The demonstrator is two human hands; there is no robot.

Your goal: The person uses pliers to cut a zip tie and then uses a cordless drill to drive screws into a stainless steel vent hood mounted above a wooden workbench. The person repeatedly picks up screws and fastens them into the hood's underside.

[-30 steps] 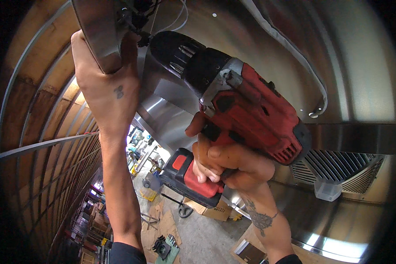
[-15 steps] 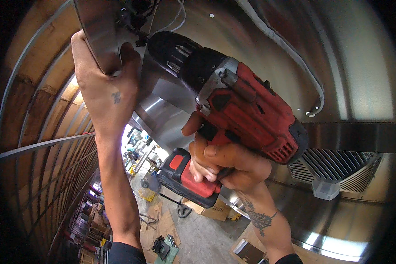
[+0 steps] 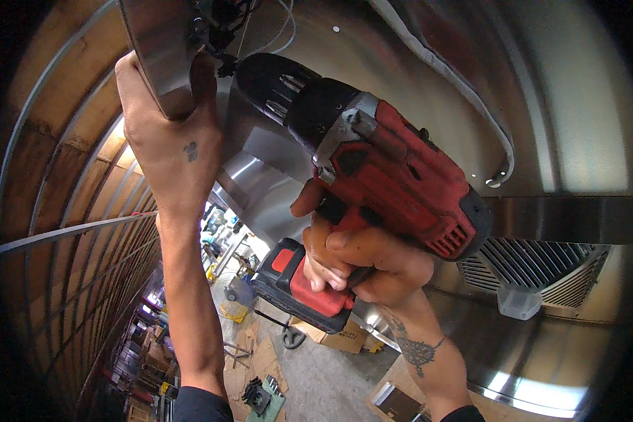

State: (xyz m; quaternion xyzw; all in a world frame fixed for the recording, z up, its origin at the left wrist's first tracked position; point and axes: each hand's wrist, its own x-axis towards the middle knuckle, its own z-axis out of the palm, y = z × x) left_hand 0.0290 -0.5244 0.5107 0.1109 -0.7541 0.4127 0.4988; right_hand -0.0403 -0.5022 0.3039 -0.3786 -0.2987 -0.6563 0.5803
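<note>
A red and black cordless drill (image 3: 408, 172) fills the middle, gripped round its handle by my right hand (image 3: 383, 260), index finger by the trigger. Its black chuck (image 3: 274, 88) points up and left, and the battery (image 3: 299, 285) hangs below. At upper left my left hand (image 3: 172, 144) is wrapped round the lower end of a shiny sheet-metal piece (image 3: 158, 56), the thumb on its right side. Dark wiring and fittings (image 3: 214, 28) sit just right of that piece, close to the chuck. Whatever the drill's tip meets there cannot be made out.
Curved stainless sheet (image 3: 429, 105) stretches behind the drill, with a pale cable (image 3: 464, 84) across it. A slatted metal filter (image 3: 520, 260) with a small clear cup (image 3: 519, 302) is at right. Cardboard boxes (image 3: 330, 336) and a tool set (image 3: 264, 397) lie on the floor below.
My left hand has shifted slightly, its thumb rising a little along the sheet-metal piece. The drill and my right hand stay almost where they were.
</note>
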